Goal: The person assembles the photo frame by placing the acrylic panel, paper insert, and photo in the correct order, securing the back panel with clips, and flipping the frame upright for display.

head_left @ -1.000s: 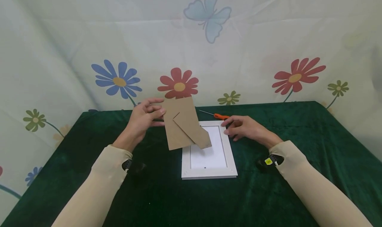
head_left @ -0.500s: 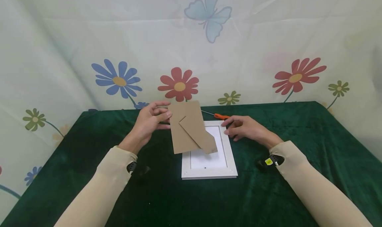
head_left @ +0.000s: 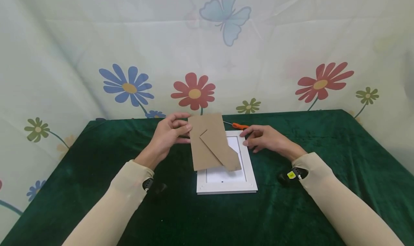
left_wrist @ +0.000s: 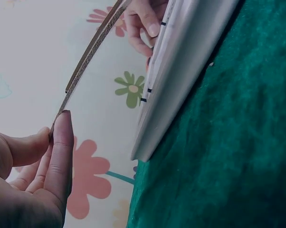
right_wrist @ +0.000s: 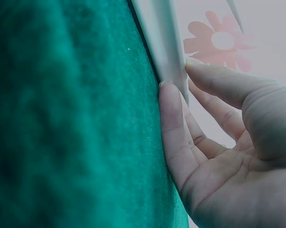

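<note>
My left hand [head_left: 166, 138] pinches the left edge of a brown picture frame backing board [head_left: 207, 156] with a fold-out stand leg on it. The board hangs tilted above a white picture frame [head_left: 226, 187], covering much of its left part. In the left wrist view a gap shows between the thin board [left_wrist: 81, 61] and the frame [left_wrist: 181, 71]. The frame lies back up on the cloth, a white sheet inside its opening. At the frame's upper right corner my right hand [head_left: 266, 140] grips its edge, thumb on top and a finger at the side in the right wrist view.
Behind the frame lies a screwdriver with an orange handle [head_left: 239, 126], its shaft partly hidden by the board. Dark green cloth [head_left: 291, 210] covers the table. A white curtain with printed flowers [head_left: 275, 59] hangs along the back edge.
My left hand has moved right and a little toward me, bringing the backing board lower and further over the frame. The right hand and the frame have stayed put.
</note>
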`<state>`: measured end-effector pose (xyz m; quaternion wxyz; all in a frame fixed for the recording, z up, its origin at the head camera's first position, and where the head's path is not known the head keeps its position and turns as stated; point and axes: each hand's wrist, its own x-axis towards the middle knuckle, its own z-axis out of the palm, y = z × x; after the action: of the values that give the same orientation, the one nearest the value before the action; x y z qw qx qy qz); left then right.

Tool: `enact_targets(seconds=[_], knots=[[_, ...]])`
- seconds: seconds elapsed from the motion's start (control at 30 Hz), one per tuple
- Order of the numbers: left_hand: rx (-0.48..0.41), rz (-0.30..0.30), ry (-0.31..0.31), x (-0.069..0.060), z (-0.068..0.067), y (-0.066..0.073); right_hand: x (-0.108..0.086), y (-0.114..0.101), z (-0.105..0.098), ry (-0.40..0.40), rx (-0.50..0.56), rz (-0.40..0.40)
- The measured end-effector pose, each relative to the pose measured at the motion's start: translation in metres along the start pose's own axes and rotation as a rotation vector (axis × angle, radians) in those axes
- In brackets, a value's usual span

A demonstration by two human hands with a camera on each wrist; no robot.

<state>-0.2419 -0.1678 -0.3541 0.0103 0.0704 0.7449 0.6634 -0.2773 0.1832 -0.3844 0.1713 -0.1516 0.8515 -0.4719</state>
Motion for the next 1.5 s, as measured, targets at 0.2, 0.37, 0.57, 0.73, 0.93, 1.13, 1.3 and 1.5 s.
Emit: enact_targets(seconds=[0.2,0.37,0.57,0.73,0.93,1.13,1.3,1.5], knots=[[0.000,-0.005,-0.007,-0.002,0.007,-0.002,0.001,0.000,0.000,-0.006,0.010,-0.004],[0.007,-0.009,-0.004,-0.002,0.014,-0.005,0.000,0.000,0.000,-0.003,0.008,-0.001],[0.025,-0.018,-0.001,-0.005,0.021,-0.008,0.000,0.000,-0.001,-0.006,0.003,-0.011],[0.016,-0.028,-0.009,-0.006,0.025,-0.009,0.000,0.000,-0.002,-0.013,0.006,-0.027],[0.017,-0.048,-0.023,-0.008,0.030,-0.011,-0.001,0.001,-0.002,-0.013,0.012,-0.024],[0.022,-0.054,-0.025,-0.008,0.033,-0.014,0.000,0.001,-0.001,-0.010,0.019,-0.030],[0.026,-0.060,-0.029,-0.008,0.036,-0.016,0.000,0.001,-0.001,-0.005,0.019,-0.022],[0.029,-0.059,-0.026,-0.009,0.039,-0.019,0.000,0.002,0.000,-0.006,0.020,-0.028]])
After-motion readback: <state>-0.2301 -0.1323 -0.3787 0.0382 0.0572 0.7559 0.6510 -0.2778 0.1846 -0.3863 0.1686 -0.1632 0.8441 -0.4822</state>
